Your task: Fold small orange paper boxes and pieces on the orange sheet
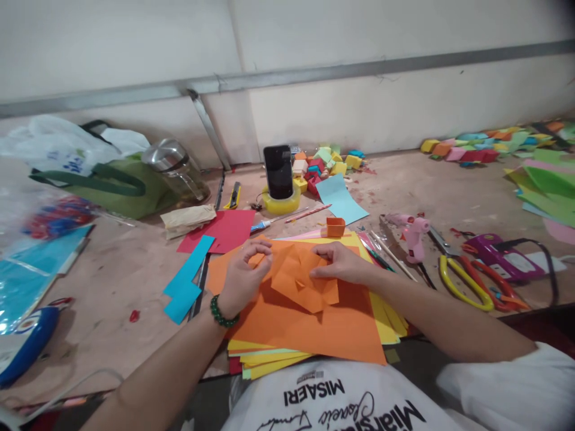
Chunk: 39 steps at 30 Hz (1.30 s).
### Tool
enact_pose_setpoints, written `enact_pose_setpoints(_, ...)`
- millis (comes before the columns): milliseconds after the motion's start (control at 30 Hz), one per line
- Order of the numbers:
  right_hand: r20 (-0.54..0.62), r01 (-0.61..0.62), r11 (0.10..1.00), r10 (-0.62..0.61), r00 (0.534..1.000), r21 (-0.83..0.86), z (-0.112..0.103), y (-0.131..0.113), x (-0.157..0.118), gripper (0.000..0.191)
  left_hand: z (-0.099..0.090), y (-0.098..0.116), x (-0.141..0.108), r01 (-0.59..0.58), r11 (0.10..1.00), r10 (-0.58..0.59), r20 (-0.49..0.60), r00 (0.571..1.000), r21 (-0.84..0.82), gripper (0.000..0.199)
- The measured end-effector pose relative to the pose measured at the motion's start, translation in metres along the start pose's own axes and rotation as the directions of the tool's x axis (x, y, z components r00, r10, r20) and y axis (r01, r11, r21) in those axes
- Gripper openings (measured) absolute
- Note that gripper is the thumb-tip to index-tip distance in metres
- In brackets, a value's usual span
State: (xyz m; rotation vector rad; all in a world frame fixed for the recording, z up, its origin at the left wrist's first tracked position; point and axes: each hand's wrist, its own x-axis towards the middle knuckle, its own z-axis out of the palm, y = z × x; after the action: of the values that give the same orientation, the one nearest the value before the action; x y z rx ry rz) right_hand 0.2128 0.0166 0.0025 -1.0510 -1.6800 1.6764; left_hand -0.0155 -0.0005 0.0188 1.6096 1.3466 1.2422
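Folded orange paper pieces [305, 278] lie in a loose pile on a large orange sheet [323, 335], which tops a stack of yellow and other coloured sheets [269, 362]. At the pile's left side is my left hand [249, 269], its fingers curled with thumb and index close together; what they hold, if anything, is too small to tell. My right hand [339, 262] pinches an orange paper piece at the pile's right side. A small orange paper box [335, 227] sits just beyond the stack.
Pink glue gun [413, 233], scissors [465, 284] and purple device [498, 257] lie at right. Behind stand a phone [278, 172] on a yellow tape roll [281, 200] and paper cubes [326, 164]. Blue strips [186, 287], a jar [177, 167] and green bag [128, 185] are left.
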Motion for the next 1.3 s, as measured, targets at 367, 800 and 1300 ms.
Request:
enact_pose_setpoints(367, -0.243, 0.000, 0.897, 0.119, 0.963, 0.442, 0.010, 0.005, 0.004, 0.043, 0.015, -0.004, -0.006, 0.358, 0.844, -0.236, 0.323, 0.917, -0.399, 0.055)
enact_pose_setpoints(800, -0.132, 0.075, 0.997, -0.079, 0.988, -0.035, 0.000, -0.003, -0.004, 0.043, -0.003, 0.010, -0.002, 0.336, 0.895, -0.436, 0.738, 0.515, 0.293, 0.041)
enact_pose_setpoints(1300, -0.024, -0.062, 0.994, 0.060, 0.998, -0.089, 0.007, -0.003, -0.004, 0.024, -0.002, 0.016, 0.002, 0.267, 0.936, -0.350, 0.654, 0.670, 0.228, 0.017)
